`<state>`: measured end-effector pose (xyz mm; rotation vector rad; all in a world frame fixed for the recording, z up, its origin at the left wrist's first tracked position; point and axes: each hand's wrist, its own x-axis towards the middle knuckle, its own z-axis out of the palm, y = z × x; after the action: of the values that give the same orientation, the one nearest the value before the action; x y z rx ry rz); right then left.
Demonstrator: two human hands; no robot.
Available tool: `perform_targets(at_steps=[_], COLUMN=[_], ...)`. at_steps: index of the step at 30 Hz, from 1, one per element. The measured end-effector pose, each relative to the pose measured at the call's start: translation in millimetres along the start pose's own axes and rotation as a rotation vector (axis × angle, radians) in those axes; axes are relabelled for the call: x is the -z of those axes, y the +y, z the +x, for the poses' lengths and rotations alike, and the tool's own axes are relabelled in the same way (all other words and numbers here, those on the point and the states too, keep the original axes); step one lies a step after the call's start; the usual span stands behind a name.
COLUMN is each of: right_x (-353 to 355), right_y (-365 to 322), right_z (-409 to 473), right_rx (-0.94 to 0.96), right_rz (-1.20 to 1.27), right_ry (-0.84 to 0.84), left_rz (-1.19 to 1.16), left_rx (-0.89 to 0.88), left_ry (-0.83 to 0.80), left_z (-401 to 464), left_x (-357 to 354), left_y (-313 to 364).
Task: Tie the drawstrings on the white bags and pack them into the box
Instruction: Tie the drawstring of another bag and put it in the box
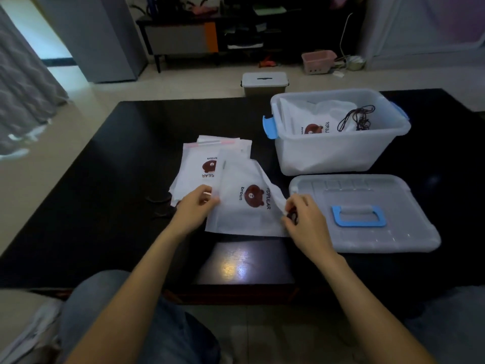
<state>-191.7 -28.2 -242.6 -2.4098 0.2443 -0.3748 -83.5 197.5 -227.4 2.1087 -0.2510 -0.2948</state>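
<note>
**Q:** Since the white bag (244,206) is the work item, how do I expect it to handle?

**A:** I judge it light, thin and limp. It lies flat on the bench (105,179) directly in front of me, overlapping the near edge of a stack of like bags (202,158). It will fold or slide rather than resist, so I hold it at two edges, not at the printed middle.

**Q:** Where do I take hold?

**A:** At the right edge, where the dark drawstring emerges. The cord is thin; a fingertip pinch suits it better than a full grip.

**Q:** What is the pose of each hand?

**A:** My left hand (194,208) rests at the bag's left edge, fingers curled, thumb and fingertips pinching the fabric to steady it. My right hand (304,219) sits at the right edge, fingers bent inward, nipping the bag's edge; something dark between the fingers looks like the cord, but I cannot tell for certain. Both forearms reach forward over my knees.

**Q:** Where does the bag go afterwards?

**A:** Into the box (338,156), which stands open at the far right of the bench and already contains at least one bag with a dark cord lying on it. The lid (367,214) lies flat just beside my right hand, in front of the box.
</note>
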Motion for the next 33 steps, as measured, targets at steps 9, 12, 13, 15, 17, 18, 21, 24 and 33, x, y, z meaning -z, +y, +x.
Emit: perform_targets(at_steps=[9,12,13,15,17,18,21,24,33], right_x=[85.6,113.8,120.1,134.7,145.0,149.7,170.4,189.3,185.0], right_y=[-1.4,6.7,8.4,13.7,23.4,30.0,58.5,80.4,82.5], right_z=[62.6,98.8,111.0,137.7,163.4,173.7,197.4,207.9,235.1], right_rx=[0.023,0.030,0.043,0.062,0.051,0.038,-0.076,-0.144,0.310], right_rz=[0.411,0.425,0.422,0.380,0.284,0.202,-0.142,-0.423,-0.878], right_ry=[0.328,0.407,0.432,0.465,0.446,0.408,0.244,0.118,-0.308], left_rz=[-0.216,-0.218,-0.245,-0.286,-0.273,-0.241,0.022,0.292,1.094], left_rx=[-0.282,-0.343,-0.350,-0.340,-0.308,-0.294,-0.262,-0.302,-0.522], left_ry=[0.313,0.335,0.332,0.307,0.281,0.278,0.257,0.195,-0.180], left_z=[24.0,53.5,63.2,83.8,103.1,111.3,134.0,149.9,190.0], left_x=[-4.6,-19.0,-26.1,-43.5,-60.2,-67.2,-82.8,-93.6,-87.8], left_y=[73.0,112.4,124.2,150.1,168.0,172.8,178.2,181.8,189.1])
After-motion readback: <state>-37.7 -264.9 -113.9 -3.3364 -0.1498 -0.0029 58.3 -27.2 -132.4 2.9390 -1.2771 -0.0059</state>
